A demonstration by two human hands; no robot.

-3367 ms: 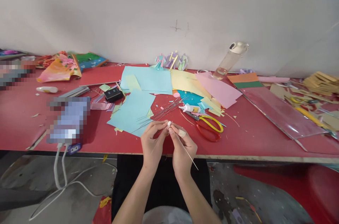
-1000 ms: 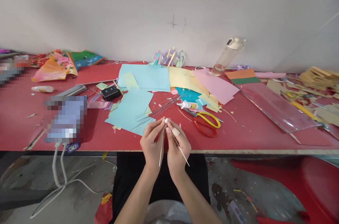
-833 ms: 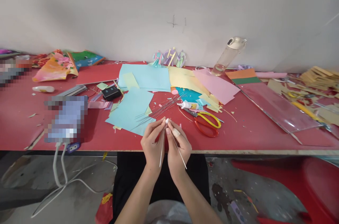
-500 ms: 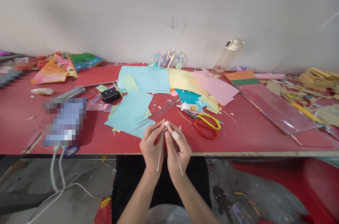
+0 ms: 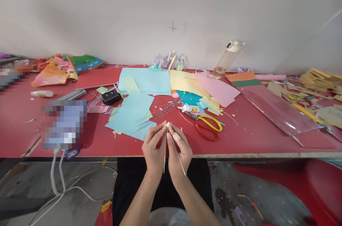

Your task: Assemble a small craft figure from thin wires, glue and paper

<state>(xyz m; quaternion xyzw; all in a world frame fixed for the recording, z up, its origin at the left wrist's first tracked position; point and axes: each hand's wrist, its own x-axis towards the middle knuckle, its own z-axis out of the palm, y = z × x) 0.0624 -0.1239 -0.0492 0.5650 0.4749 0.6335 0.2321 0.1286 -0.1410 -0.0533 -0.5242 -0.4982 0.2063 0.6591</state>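
Note:
My left hand [image 5: 155, 145] and my right hand [image 5: 180, 147] meet at the table's front edge, fingertips pinched. A small white bead-like piece [image 5: 167, 125] shows between the fingertips. From my left fingers a thin wire [image 5: 164, 156] hangs almost straight down. Another thin wire [image 5: 179, 157] slants down and right from my right hand. Whether the two are one bent wire is hidden by the fingers. A strip of tape wraps a right finger. Just beyond the hands lie a bundle of thin wires [image 5: 160, 114], a glue bottle [image 5: 190, 108] and yellow-and-red-handled scissors [image 5: 210, 122].
Blue paper [image 5: 133, 112], yellow paper [image 5: 183, 80] and pink paper [image 5: 216, 87] cover the middle. Small paper figures [image 5: 169, 61] lean on the back wall beside a water bottle [image 5: 226, 58]. A black box [image 5: 111, 96] and a blurred-out device [image 5: 65, 122] with cables stand left.
The lower end of the wire in my left hand has swung right, from slanting to nearly vertical. Both hands stay together around the white piece.

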